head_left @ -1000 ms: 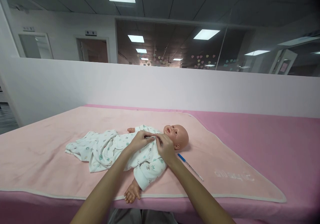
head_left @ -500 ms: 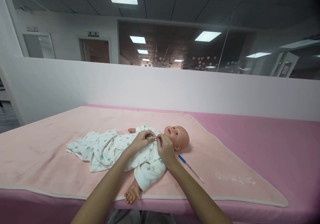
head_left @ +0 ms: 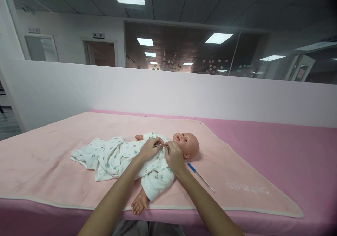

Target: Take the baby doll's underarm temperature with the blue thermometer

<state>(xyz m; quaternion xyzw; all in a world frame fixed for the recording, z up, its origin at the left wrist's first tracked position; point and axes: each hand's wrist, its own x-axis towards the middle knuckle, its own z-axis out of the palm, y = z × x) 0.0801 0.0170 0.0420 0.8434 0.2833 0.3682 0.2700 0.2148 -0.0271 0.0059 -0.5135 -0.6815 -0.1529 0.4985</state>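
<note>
A baby doll [head_left: 190, 143] lies on its back, head toward the right, dressed in a white patterned romper [head_left: 155, 164]. At the upper chest, just below the doll's neck, my left hand [head_left: 151, 147] pinches the edge of the romper's front. Close beside it, my right hand [head_left: 173, 154] has its fingers closed on the same front opening, near the doll's chin. A small fastener seems to lie between the fingertips, too small to make out clearly. The romper's legs spread loosely to the left, and one doll hand [head_left: 140, 202] sticks out of the near sleeve.
A thermometer-like stick with a blue cap [head_left: 198, 174] lies right of the doll. Beneath everything is a peach blanket [head_left: 250, 173] with a pale border, spread over a pink table surface [head_left: 289, 152]. A white partition [head_left: 184, 92] stands behind.
My left hand has shifted very slightly and its fingertips are closer to the fabric. My right hand stays almost in place. The doll and stick have not moved.
</note>
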